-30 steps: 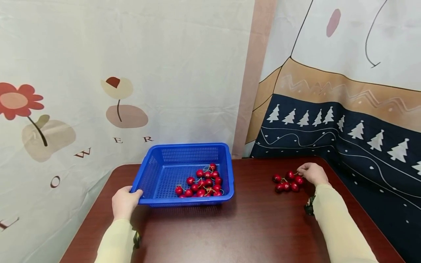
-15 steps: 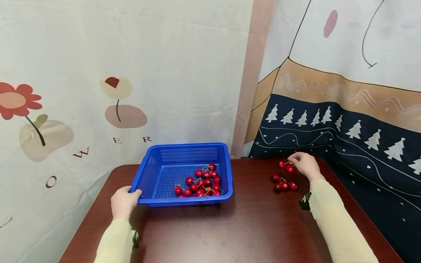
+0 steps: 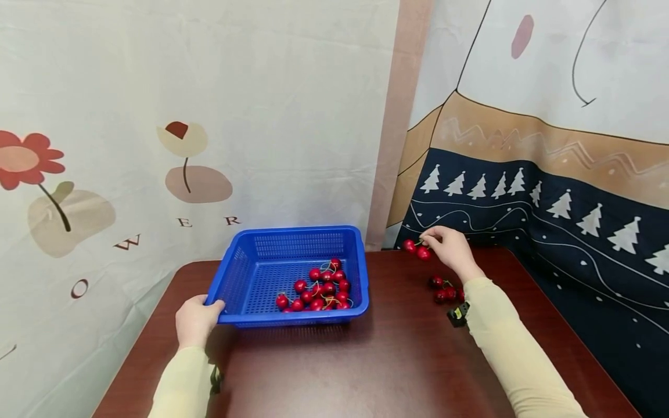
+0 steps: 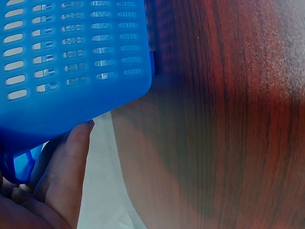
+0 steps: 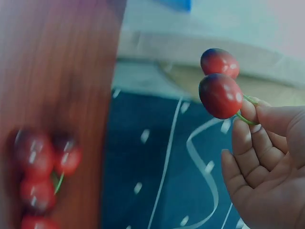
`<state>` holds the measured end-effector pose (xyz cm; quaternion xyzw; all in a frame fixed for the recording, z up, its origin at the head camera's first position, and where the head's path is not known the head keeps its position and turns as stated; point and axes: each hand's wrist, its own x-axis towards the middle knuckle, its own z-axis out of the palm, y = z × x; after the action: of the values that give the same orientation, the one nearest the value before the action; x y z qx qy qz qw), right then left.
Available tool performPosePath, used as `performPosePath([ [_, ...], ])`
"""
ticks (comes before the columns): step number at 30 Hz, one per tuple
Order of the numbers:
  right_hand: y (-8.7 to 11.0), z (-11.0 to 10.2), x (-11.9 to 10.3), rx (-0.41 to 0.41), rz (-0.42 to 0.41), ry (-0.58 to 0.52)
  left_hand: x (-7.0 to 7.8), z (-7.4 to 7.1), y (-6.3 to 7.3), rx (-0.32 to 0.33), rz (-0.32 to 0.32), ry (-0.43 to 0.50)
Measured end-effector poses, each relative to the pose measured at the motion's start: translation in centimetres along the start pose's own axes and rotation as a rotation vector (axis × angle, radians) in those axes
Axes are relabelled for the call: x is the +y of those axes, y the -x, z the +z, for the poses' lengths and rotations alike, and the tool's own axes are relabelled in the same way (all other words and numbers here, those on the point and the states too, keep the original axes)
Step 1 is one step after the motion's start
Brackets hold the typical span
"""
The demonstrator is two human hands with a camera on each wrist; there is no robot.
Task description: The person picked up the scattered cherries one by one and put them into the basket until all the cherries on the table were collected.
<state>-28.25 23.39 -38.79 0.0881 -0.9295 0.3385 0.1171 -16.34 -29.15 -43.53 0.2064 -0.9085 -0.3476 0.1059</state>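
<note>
My right hand (image 3: 450, 251) pinches the green stems of two red cherries (image 5: 220, 95), which hang in the air above the table's far right part. Below and beside that wrist, several more cherries (image 3: 444, 290) lie in a cluster on the table, partly hidden by the sleeve. At the left, my left hand (image 3: 197, 322) grips the near left corner of a blue plastic basket (image 3: 292, 319), thumb over the rim. The left wrist view shows fingers (image 4: 66, 176) under the slotted basket wall (image 4: 71, 52). Many cherries (image 3: 316, 290) with stems lie in the basket's right half.
The dark reddish-brown wooden table (image 3: 324, 371) extends toward me. A pale curtain (image 3: 292, 116) with printed flowers hangs behind it. To the right is a dark blue cloth (image 3: 590, 255) with white trees.
My right hand has lifted two cherries off the cluster and carried them up and left toward the basket. My left hand and the basket stay in place.
</note>
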Motion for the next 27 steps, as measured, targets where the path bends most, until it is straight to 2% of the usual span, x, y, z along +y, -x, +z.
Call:
performPosePath([
  [8, -0.2, 2.1, -5.5, 0.033, -0.093, -0.123, 0.0, 0.0, 0.0, 0.0, -0.008, -0.001],
  [15, -0.3, 4.4, -9.2, 0.046, -0.17, -0.193, -0.1, 0.1, -0.2, -0.003, -0.007, 0.003],
  [21, -0.3, 6.5, -11.7, -0.021, -0.214, -0.158, -0.1, 0.1, -0.3, -0.004, -0.013, 0.002],
  [27, -0.4, 8.4, -14.0, -0.129, -0.262, -0.086, -0.1, 0.1, -0.2, -0.004, -0.015, 0.0],
])
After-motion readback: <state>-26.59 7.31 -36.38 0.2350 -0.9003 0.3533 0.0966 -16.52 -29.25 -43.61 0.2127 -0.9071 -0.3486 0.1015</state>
